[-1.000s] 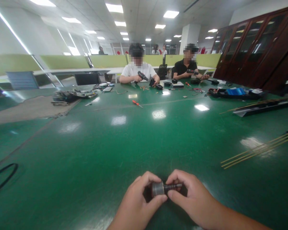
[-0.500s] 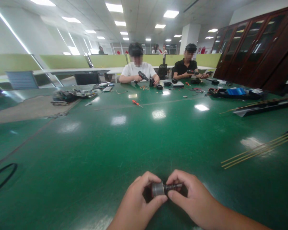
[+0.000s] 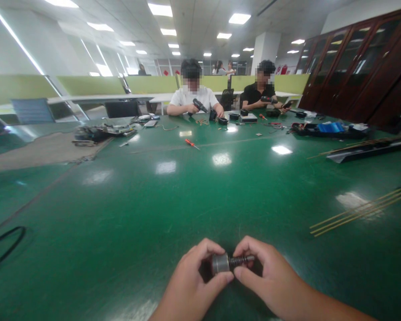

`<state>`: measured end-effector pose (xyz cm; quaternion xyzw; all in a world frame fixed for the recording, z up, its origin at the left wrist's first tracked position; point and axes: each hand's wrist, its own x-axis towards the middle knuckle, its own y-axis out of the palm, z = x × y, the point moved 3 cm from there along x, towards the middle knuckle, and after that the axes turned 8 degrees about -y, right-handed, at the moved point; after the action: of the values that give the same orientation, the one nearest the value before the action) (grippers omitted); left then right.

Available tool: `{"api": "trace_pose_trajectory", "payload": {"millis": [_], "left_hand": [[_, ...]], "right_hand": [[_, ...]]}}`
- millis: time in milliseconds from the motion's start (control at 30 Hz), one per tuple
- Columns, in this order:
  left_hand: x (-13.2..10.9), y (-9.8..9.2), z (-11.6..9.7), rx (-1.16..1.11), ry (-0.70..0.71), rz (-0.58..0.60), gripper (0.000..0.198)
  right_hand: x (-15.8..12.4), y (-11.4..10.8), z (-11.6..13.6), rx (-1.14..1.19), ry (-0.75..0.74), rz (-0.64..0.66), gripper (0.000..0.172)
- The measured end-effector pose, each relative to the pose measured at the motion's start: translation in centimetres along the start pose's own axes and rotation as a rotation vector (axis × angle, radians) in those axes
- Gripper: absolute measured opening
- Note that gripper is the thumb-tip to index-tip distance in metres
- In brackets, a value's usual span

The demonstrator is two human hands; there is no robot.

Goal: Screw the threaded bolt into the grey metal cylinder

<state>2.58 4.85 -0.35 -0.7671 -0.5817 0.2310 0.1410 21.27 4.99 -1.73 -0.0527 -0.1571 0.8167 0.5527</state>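
Observation:
Close to me, over the green tabletop [image 3: 147,200], both hands hold one metal part. It has a grey cylindrical housing [image 3: 220,264] on the left and a thin dark shaft with a coil spring [image 3: 237,261] to the right. My left hand [image 3: 195,278] is closed around the housing, thumb below and fingers above. My right hand [image 3: 265,274] pinches the spring and shaft between thumb and fingers. The shaft lies roughly level and its tip points right. Part of the housing's left end is hidden by my left fingers.
An orange screwdriver [image 3: 191,143] lies mid-table. Thin brass-coloured rods [image 3: 357,213] and a black channel [image 3: 361,151] lie at right. A black cable [image 3: 10,243] curves at left. Across the table, one person [image 3: 194,98] holds a power drill [image 3: 199,105]; another person [image 3: 259,93] sits beside.
My hands and the metal part have barely moved. Across the table, the black object by the person in white has tilted and shifted slightly.

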Motion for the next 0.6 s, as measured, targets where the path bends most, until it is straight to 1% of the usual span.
{"api": "trace_pose_trajectory", "payload": {"millis": [167, 400, 600], "left_hand": [[0.07, 0.04, -0.22, -0.028, 0.009, 0.014, 0.015], [0.04, -0.06, -0.68, -0.039, -0.003, 0.013, 0.014], [0.0, -0.03, -0.66, -0.056, 0.004, 0.015, 0.014]], "right_hand": [[0.01, -0.07, 0.17, -0.003, 0.025, 0.004, 0.004], [-0.08, 0.0, 0.16, -0.01, 0.011, -0.002, 0.002], [-0.15, 0.0, 0.06, -0.015, 0.007, -0.011, 0.002]]}}
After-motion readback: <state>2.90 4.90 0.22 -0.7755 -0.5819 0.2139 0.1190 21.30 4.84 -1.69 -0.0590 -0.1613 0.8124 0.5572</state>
